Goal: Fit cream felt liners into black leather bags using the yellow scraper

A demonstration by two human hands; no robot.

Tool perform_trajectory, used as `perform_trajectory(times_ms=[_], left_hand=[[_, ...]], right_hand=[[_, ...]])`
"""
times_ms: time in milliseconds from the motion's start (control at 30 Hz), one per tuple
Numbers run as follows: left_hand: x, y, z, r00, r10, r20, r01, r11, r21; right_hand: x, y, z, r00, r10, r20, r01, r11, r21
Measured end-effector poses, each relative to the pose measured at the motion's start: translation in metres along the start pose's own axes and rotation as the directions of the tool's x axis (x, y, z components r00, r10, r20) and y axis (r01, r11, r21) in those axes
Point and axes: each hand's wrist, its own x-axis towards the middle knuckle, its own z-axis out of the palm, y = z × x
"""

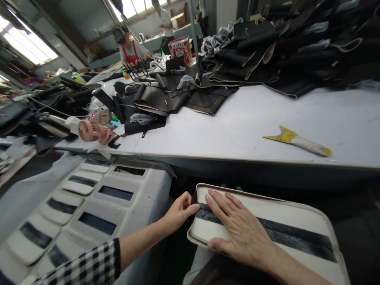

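A cream panel [285, 221] with rounded corners, raised edges and a dark strip [299, 233] along its middle rests across my lap. My right hand [237, 225] lies flat on its left part, fingers stretched out over the cream surface and the strip. At the panel's left end, my left hand [182, 208] is closed in a pinch, with the thumb at the end of the dark strip. What sits between the left fingertips is partly hidden.
Similar panels [61, 208] with dark strips lie in rows on a stand at left. The white table [208, 134] ahead bears a yellow-tipped tool [297, 140], black leather pieces [249, 51] and a pink fan [92, 131]. Two people [135, 49] are in the background.
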Motion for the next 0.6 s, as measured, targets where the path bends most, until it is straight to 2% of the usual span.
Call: perform_trajectory(times_ms=[67,133,233,300,367,433,467,500,533,567,600], left_hand=[[-0.004,-0.006,0.004,0.996,0.062,-0.071,-0.063,0.998,-0.003],[-0.006,-0.009,0.005,0.987,0.112,-0.115,-0.109,0.993,0.034],[-0.008,-0.006,0.001,0.948,0.289,-0.135,-0.245,0.930,0.272],[-0.007,0.003,-0.003,0.893,0.449,-0.039,-0.372,0.783,0.498],[-0.004,0.017,-0.006,0.813,0.561,0.158,-0.509,0.552,0.660],[-0.001,0.034,-0.005,0.725,0.557,0.405,-0.639,0.325,0.697],[0.000,0.043,-0.003,0.687,0.508,0.520,-0.696,0.252,0.673],[0.001,0.052,0.001,0.652,0.448,0.612,-0.742,0.212,0.635],[0.002,0.060,0.006,0.619,0.393,0.680,-0.779,0.201,0.594],[0.002,0.067,0.013,0.592,0.358,0.722,-0.804,0.206,0.557],[0.003,0.074,0.021,0.573,0.343,0.745,-0.820,0.217,0.531]], right_hand=[[-0.004,0.001,-0.007,0.999,0.026,-0.020,-0.024,0.993,0.115],[-0.007,0.004,-0.011,0.991,0.116,-0.061,-0.092,0.949,0.300],[-0.010,0.009,-0.012,0.936,0.313,-0.160,-0.152,0.772,0.617],[-0.008,0.012,-0.014,0.854,0.476,-0.210,-0.108,0.557,0.823],[-0.005,0.016,-0.022,0.755,0.639,-0.148,0.001,0.224,0.975],[-0.008,0.022,-0.038,0.698,0.716,-0.025,0.138,-0.099,0.986],[-0.014,0.027,-0.048,0.680,0.734,0.004,0.197,-0.188,0.962],[-0.023,0.034,-0.057,0.655,0.755,0.004,0.247,-0.219,0.944],[-0.035,0.042,-0.065,0.611,0.791,-0.026,0.291,-0.195,0.937],[-0.051,0.052,-0.071,0.535,0.842,-0.072,0.321,-0.124,0.939],[-0.068,0.062,-0.073,0.436,0.892,-0.120,0.328,-0.033,0.944]])
